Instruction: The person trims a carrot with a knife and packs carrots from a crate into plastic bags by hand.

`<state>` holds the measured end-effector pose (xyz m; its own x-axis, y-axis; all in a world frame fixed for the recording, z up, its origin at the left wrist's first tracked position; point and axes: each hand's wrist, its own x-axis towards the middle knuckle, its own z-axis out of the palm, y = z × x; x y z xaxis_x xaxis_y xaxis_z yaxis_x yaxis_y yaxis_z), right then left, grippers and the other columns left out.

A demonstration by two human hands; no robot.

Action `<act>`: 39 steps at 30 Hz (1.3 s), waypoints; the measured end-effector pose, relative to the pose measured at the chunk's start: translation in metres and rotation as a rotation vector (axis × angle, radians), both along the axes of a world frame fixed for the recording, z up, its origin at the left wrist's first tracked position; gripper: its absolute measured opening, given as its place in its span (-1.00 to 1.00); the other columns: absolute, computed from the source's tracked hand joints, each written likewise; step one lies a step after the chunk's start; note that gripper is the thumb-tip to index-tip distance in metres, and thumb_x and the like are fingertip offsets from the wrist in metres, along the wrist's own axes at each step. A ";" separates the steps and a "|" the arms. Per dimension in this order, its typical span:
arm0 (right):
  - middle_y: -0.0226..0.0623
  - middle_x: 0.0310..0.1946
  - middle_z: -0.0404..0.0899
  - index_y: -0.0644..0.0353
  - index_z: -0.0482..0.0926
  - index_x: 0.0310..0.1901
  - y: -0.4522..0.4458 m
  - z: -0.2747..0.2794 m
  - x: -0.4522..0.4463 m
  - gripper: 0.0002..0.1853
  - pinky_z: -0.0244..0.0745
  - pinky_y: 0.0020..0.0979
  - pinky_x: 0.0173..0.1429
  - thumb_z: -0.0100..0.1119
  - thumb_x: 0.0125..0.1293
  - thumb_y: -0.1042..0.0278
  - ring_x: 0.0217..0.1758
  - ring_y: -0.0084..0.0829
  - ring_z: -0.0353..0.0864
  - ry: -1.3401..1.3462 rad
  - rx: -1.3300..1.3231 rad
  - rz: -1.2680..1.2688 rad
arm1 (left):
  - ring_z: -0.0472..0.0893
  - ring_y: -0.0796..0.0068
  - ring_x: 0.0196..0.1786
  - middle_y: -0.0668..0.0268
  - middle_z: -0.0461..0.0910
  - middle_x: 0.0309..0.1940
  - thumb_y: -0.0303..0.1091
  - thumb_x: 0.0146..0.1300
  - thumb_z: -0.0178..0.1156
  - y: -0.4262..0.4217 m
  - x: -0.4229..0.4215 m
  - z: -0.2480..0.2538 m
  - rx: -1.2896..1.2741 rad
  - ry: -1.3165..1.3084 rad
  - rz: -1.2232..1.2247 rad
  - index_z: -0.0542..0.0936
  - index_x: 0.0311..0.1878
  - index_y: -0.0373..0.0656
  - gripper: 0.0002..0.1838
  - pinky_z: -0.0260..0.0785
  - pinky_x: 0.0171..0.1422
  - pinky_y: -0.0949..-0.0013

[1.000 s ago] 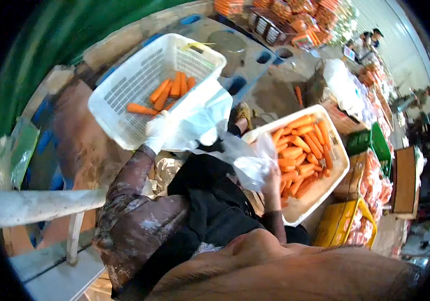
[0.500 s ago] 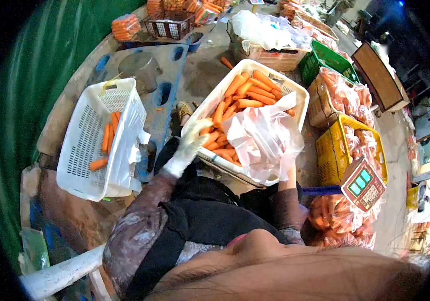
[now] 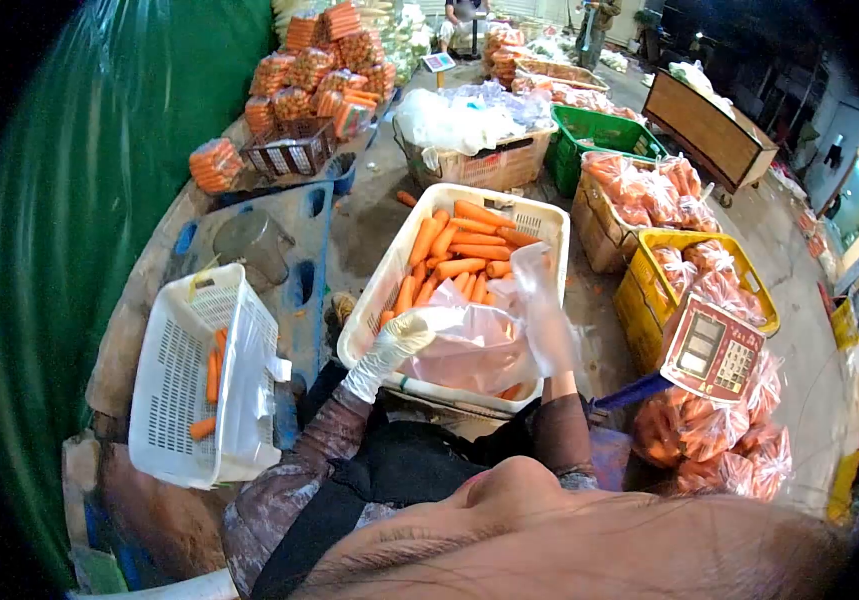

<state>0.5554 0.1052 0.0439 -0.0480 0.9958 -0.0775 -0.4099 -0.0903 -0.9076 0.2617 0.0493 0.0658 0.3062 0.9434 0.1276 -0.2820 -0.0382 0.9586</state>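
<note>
A pinkish clear plastic bag (image 3: 469, 352) spreads between my two hands over a white crate (image 3: 353, 345) of loose carrots (image 3: 464, 243). My left hand (image 3: 401, 342), in a pale glove, is closed on the bag's left edge. Film wraps my right hand (image 3: 552, 335), which holds the bag's other side; its fingers show only dimly through the plastic. The bag's mouth looks parted, and I make out no carrots inside it. Its lower part hides the near end of the crate.
At left, a second white crate (image 3: 174, 390) holds a few carrots. A scale display (image 3: 711, 348) stands at right above bagged carrots (image 3: 719, 430). Beyond are a yellow crate (image 3: 639, 305), a green crate (image 3: 574, 140) and a crate topped with plastic bags (image 3: 469, 120).
My left hand has moved from the carrots to the bag's edge. The bag is spread wider between both hands. The camera view has tilted up, showing more of the background.
</note>
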 end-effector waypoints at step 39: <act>-0.51 -0.42 0.54 0.19 0.54 -0.26 0.038 0.021 -0.046 -0.84 0.36 -0.60 -0.33 0.06 0.38 0.30 -0.43 -0.71 0.46 -0.212 0.161 -0.024 | 0.58 0.14 -0.07 0.09 0.58 -0.12 -0.09 0.30 0.02 0.132 0.015 -0.026 -0.206 0.299 0.477 0.41 0.09 -0.26 -0.54 0.42 -0.05 0.10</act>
